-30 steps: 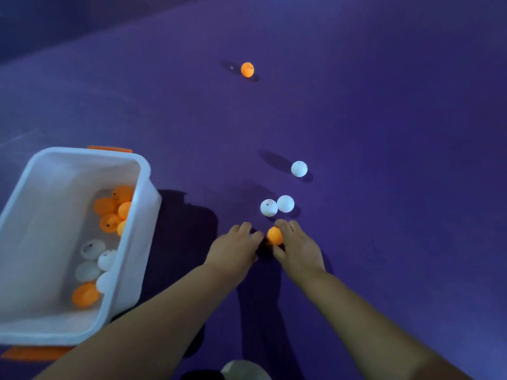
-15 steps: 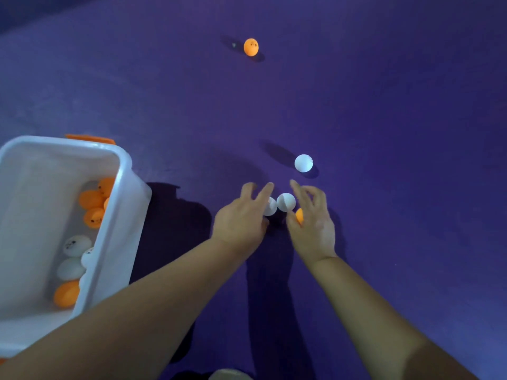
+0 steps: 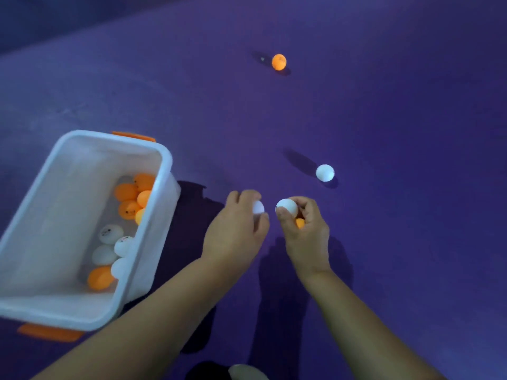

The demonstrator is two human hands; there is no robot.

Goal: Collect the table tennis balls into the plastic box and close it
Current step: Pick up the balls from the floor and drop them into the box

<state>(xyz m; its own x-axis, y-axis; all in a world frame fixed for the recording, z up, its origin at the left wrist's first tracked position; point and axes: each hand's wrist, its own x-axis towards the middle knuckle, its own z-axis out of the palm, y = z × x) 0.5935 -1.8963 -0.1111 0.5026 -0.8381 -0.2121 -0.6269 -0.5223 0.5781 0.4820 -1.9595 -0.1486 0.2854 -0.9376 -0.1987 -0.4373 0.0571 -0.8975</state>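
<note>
Right hand [image 3: 307,234] first: it's pinching a white ball [image 3: 287,207] between the thumb tip and curled fingers, and most of that ball is out in plain sight. Tucked lower in the same hand is an orange ball [image 3: 300,222], with only a small patch peeking out between thumb and palm. So that's two balls in one grip.

The left hand [image 3: 236,229] is curled over a second white ball [image 3: 258,207]. Only its right edge shows past the knuckles, so I can't say exactly how the fingers sit on it. The two hands are just beside each other but not touching.

The plastic box [image 3: 164,160] sits to the left, near the left forearm, with its top open. Inside, the collected balls [image 3: 129,193] lie along its right wall: orange ones bunched at the far end, white ones nearer, and one more orange at the near end. The rim hides parts of a few, so I'm not giving a count. There's an orange latch [image 3: 133,136] at the far end and another at the near end.

On the purple surface [image 3: 384,133], a loose white ball [image 3: 325,173] lies just beyond the right hand. A far orange ball [image 3: 279,62] sits well apart, farther out.

At the bottom edge there's a pale rounded thing [image 3: 247,373], cut off by the frame, and I can't tell what it is.
</note>
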